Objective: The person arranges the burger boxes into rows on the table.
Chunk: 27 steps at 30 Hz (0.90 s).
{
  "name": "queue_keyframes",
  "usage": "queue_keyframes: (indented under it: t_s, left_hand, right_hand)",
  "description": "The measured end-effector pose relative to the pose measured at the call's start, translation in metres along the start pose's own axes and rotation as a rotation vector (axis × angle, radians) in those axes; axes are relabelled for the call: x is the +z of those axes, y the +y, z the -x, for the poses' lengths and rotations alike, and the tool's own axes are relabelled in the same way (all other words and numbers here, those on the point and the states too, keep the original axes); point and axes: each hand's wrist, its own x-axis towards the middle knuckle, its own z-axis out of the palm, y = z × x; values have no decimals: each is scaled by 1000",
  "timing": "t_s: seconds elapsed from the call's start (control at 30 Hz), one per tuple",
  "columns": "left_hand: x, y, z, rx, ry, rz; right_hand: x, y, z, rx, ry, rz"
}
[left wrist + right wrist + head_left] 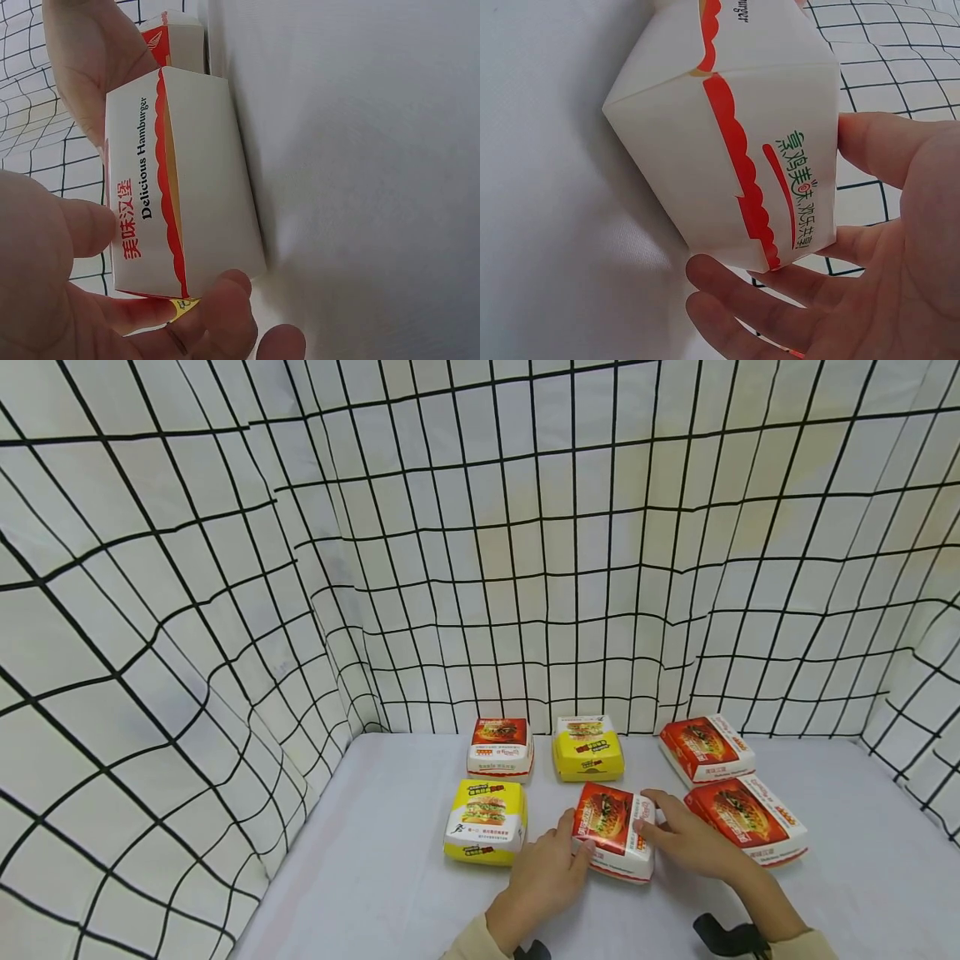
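Note:
A red-and-white hamburger box (613, 828) stands on the white surface, between both hands. My left hand (546, 875) holds its left side, the thumb on the front face printed "Delicious Hamburger" (144, 161) in the left wrist view. At the opposite side, my right hand (697, 839) grips the box with its thumb on the top edge and its fingers around the far side. In the right wrist view the lid's scalloped red edge (735, 150) shows. A yellow-and-white burger box (486, 822) is just left of the left hand.
Behind stand another red-and-white box (500, 748) and a yellow box (588, 749). To the right, two red-and-white boxes, one rear (707, 748) and one nearer (747, 820), lie angled close together. White walls with black netting (517, 552) enclose the white table (360, 860) at the back and sides.

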Motion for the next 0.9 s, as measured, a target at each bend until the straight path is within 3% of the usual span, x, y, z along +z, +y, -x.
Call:
queue_keyframes:
  t_s: [0.43,0.7,0.9]
  left_hand:
    - [-4,1,1,-6,19,137]
    - [0,-1,1,28,61,146]
    - [2,-2,-1,2,60,182]
  right_hand:
    - [-2,0,0,5,-20,-12]
    - [-1,1,-1,40,-26,19]
    - [-2,-1,-1,64,-33,58]
